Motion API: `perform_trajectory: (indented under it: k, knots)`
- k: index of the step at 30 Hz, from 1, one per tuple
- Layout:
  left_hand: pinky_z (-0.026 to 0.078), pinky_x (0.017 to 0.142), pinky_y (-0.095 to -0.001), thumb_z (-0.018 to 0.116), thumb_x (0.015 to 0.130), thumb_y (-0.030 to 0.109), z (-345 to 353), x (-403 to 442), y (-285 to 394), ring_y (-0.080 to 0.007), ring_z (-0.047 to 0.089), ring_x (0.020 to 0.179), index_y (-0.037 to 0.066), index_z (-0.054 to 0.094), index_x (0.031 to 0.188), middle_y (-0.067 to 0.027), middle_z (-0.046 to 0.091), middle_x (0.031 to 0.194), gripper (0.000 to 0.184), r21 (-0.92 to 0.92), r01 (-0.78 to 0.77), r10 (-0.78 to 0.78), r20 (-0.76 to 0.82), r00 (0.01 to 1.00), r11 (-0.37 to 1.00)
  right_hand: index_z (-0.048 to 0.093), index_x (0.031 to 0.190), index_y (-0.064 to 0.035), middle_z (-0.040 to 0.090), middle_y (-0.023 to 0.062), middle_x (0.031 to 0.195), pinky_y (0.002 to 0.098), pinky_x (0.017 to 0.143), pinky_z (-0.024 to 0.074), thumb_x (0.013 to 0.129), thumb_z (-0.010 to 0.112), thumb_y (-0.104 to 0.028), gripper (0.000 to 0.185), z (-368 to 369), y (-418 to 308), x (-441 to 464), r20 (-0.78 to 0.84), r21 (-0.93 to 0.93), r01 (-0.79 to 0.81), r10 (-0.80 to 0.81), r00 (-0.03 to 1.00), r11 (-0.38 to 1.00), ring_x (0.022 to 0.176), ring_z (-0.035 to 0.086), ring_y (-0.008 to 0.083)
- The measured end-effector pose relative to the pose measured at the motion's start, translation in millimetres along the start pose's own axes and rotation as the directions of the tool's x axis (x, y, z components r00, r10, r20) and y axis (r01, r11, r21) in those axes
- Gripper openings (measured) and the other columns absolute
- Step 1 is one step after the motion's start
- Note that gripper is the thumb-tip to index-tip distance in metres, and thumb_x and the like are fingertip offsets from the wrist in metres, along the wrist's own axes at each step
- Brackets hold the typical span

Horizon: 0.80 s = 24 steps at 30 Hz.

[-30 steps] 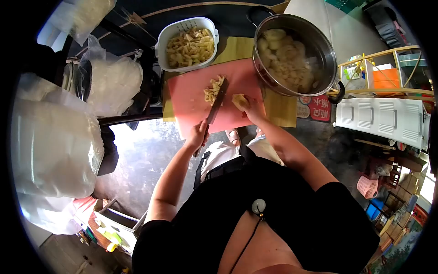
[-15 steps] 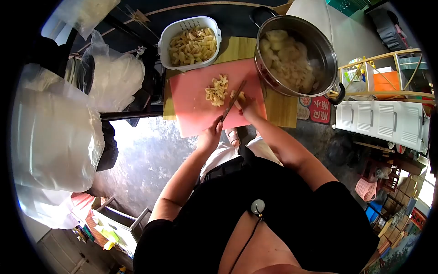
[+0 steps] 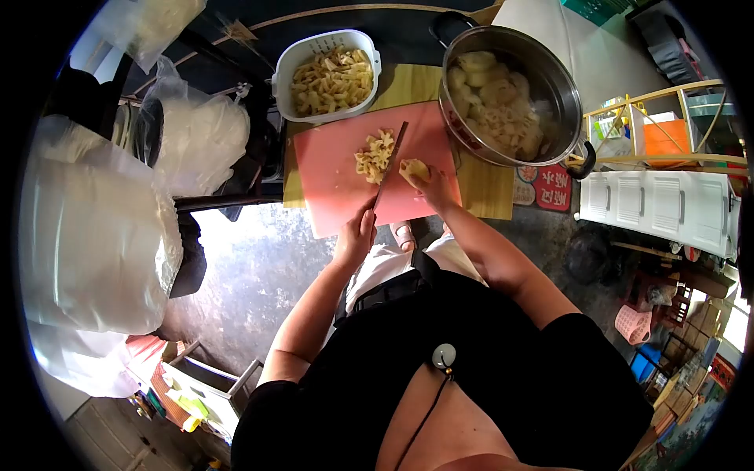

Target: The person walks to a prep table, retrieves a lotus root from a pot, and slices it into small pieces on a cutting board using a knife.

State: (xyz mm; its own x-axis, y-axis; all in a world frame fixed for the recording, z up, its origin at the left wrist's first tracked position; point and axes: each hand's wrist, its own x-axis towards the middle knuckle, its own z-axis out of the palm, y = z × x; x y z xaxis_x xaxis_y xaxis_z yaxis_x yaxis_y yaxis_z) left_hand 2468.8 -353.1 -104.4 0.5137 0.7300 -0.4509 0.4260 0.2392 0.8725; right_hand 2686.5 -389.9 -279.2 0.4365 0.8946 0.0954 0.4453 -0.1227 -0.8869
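Note:
My left hand (image 3: 358, 235) is closed round the handle of a kitchen knife (image 3: 391, 163). Its long dark blade stands nearly edge-on and slants up over the pink cutting board (image 3: 330, 184). Just left of the blade lies a small heap of chopped pale yellow food pieces (image 3: 372, 158). To the right of the knife, my right hand (image 3: 434, 192) grips a larger pale yellow food chunk (image 3: 414, 169), whose kind I cannot make out. A gap shows between chunk and blade.
Behind the board a white basket (image 3: 280, 81) holds many cut pieces. A large steel pot (image 3: 571, 86) with pale chunks in water stands at the right. Under the board is a wooden board (image 3: 488, 192). Plastic bags (image 3: 102, 235) hang at the left; white drawers (image 3: 656, 208) stand right.
The knife has moved left against the chopped heap and stands steeper. My right hand has shifted slightly right and down with the chunk, which now shows more clearly, apart from the blade.

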Motion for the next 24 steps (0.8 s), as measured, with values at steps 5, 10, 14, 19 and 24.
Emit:
perform_trajectory:
  k: [5, 10, 14, 19, 24]
  knots:
    - [0.046, 0.078, -0.0451, 0.04, 0.094, 0.037, 15.2, 12.3, -17.0, -0.0399, 0.059, 0.089, 0.013, 0.05, 0.124, -0.0225, 0.062, 0.096, 0.04, 0.449, -0.056, 0.067, -0.008, 0.998, 0.892, 0.053, 0.107, 0.0027, 0.057, 0.0129, 0.084, 0.0326, 0.055, 0.0504, 0.078, 0.068, -0.03, 0.046, -16.2, -53.3, 9.4, 0.119, 0.1, -0.478, 0.467, 0.876, 0.873, 0.061, 0.058, 0.0217]
    - [0.046, 0.079, -0.0469, 0.041, 0.093, 0.038, 20.9, 6.9, -11.4, -0.0414, 0.057, 0.093, 0.016, 0.048, 0.126, -0.0235, 0.06, 0.099, 0.04, 0.539, -0.05, 0.085, -0.04, 0.996, 0.841, 0.056, 0.101, 0.0053, 0.06, 0.0219, 0.091, 0.0437, 0.072, 0.0475, 0.077, 0.064, -0.043, 0.054, -12.7, -47.6, 2.7, 0.097, -0.141, -0.46, 0.475, 0.875, 0.876, 0.078, 0.058, 0.0401]
    - [0.045, 0.08, -0.0459, 0.041, 0.093, 0.036, 19.0, 12.2, -21.2, -0.0416, 0.056, 0.094, 0.015, 0.047, 0.126, -0.0243, 0.06, 0.099, 0.04, 0.482, -0.02, 0.069, -0.084, 0.994, 0.876, 0.054, 0.101, 0.0033, 0.061, 0.0188, 0.089, 0.037, 0.057, 0.0504, 0.082, 0.061, -0.037, 0.046, -0.8, -34.7, 4.5, 0.122, 0.017, -0.512, 0.507, 0.854, 0.859, 0.066, 0.062, 0.031]
    - [0.044, 0.053, -0.0352, 0.04, 0.095, 0.03, 3.8, 12.0, -12.0, -0.0194, 0.05, 0.049, 0.007, 0.052, 0.121, -0.0124, 0.054, 0.069, 0.037, -0.093, 0.323, -0.326, -0.025, 0.945, 0.942, 0.047, 0.11, -0.0009, 0.061, 0.0131, 0.08, 0.0271, 0.042, 0.0474, 0.087, 0.056, -0.031, 0.039, -21.8, -50.6, 2.1, 0.187, 0.348, -0.577, 0.549, 0.815, 0.738, 0.051, 0.061, 0.0173]
    - [0.046, 0.066, -0.0357, 0.04, 0.095, 0.028, 4.5, 6.3, -11.8, -0.0255, 0.058, 0.066, 0.006, 0.052, 0.121, -0.0177, 0.06, 0.08, 0.036, 0.154, 0.048, -0.047, -0.009, 0.999, 0.987, 0.046, 0.112, -0.0016, 0.061, 0.0106, 0.078, 0.0283, 0.044, 0.0485, 0.087, 0.055, -0.031, 0.04, -18.4, -41.0, 2.8, 0.208, 0.297, -0.591, 0.554, 0.806, 0.75, 0.051, 0.06, 0.0164]
